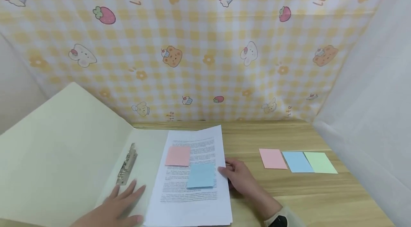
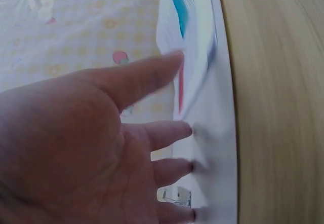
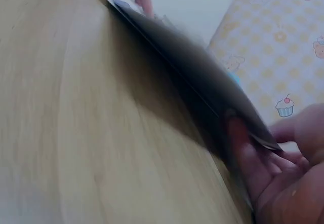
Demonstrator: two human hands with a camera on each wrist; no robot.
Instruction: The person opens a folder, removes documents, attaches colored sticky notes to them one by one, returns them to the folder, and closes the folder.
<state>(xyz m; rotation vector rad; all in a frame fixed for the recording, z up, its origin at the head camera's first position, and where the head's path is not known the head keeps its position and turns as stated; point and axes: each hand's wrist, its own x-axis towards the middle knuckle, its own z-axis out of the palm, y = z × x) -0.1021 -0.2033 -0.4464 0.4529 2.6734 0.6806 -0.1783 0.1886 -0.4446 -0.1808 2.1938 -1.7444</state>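
Observation:
A cream folder (image 1: 149, 141) lies opened out, its cover (image 1: 64, 152) raised at the left and a metal clip (image 1: 127, 166) near its spine. On its right side sits a stack of printed papers (image 1: 189, 212), bearing a pink sticky note (image 1: 178, 156) and a blue sticky note (image 1: 201, 175). My right hand (image 1: 239, 177) pinches the papers' right edge, thumb on top and fingers underneath, and in the right wrist view that edge is lifted. With fingers spread, my left hand (image 1: 117, 207) rests on the folder just below the clip, fingertips (image 2: 177, 133) touching its surface.
On the wooden table (image 1: 289, 202) to the right lie a pink note (image 1: 273, 158), a blue note (image 1: 297, 162) and a green note (image 1: 320, 163) in a row. A yellow checked cloth (image 1: 205, 41) hangs at the back, and a white cloth (image 1: 369, 95) bounds the right side.

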